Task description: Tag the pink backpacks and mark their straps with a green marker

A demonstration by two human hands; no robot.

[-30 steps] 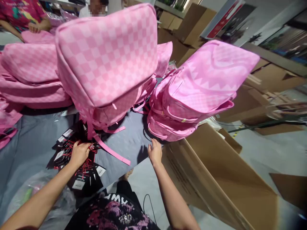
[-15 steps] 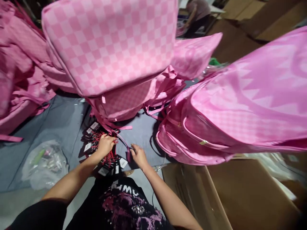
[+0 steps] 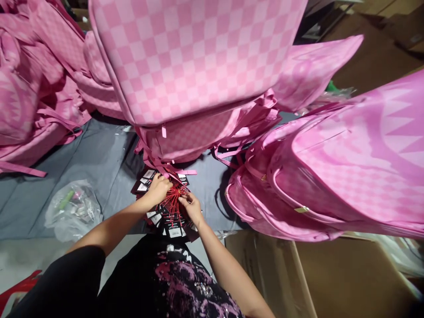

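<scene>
- Black tags [image 3: 175, 232] lie heaped on the grey desk [image 3: 109, 176], their left edge fanning past the left hand.
- Left hand [image 3: 160, 190]: forearm slanting in from lower left, back upward, fingers bent down at the red strings [image 3: 172, 205]; any pinch cannot be told.
- Between the hands, the strings bunch, then splay toward the tags, several with white labels.
- Right hand [image 3: 191, 207]: forearm from lower right, thumb and fingers drawn close beside the strings; grip unclear.
</scene>
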